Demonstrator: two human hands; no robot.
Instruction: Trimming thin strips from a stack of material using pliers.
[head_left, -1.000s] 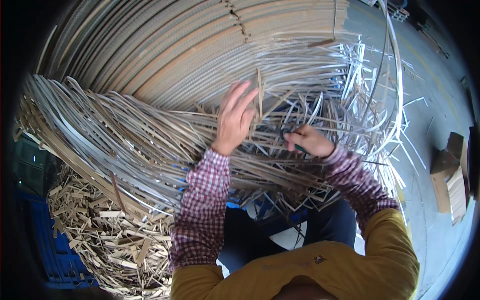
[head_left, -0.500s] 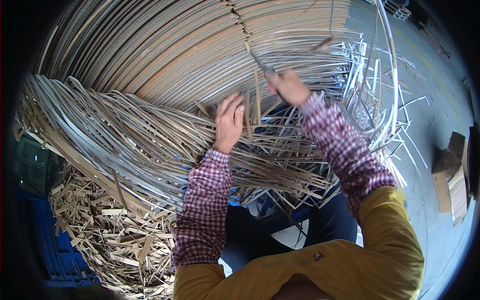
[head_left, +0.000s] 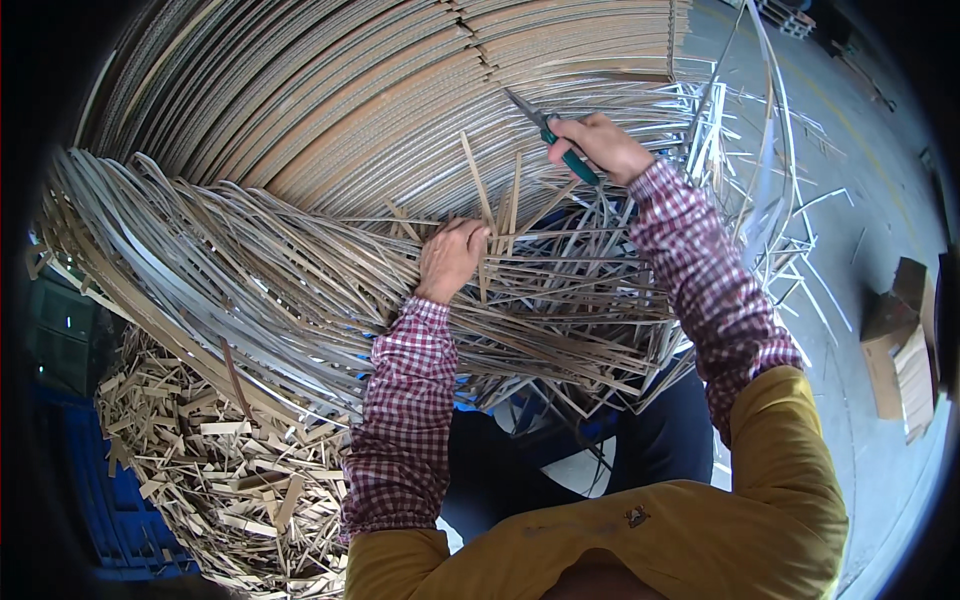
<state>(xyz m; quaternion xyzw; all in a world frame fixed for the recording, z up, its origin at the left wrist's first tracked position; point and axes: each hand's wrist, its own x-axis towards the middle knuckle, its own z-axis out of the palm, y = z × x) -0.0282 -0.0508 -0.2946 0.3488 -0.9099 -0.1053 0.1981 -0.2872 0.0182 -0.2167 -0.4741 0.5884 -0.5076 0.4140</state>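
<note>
Snips with green handles and dark, pointed metal blades (head_left: pixel 549 134) sit firmly in the grip of the right hand (head_left: pixel 603 148), with the blades close together and aimed up and left, over the edge of a stack of brown corrugated cardboard sheets (head_left: pixel 390 125). Below and left, the left hand (head_left: pixel 451 259) rests with bent fingers on a tangled bundle of long, thin tan and grey strips (head_left: pixel 300 262); a slim, pale tan strip (head_left: pixel 472 163) rises beside its fingertips. Whether that grip is pinching anything, I cannot tell.

To work well here, I would steady the strips with the left hand, keep its fingertips off the line of the blades, and free each strip from its neighbours first.

The left fingertips' undersides and the thumb are hidden, and single strips are hard to follow through the tangle. Beneath it, whatever carries the bundle is mostly covered. Toward the rim, the far end of the stack is cut off.
</note>
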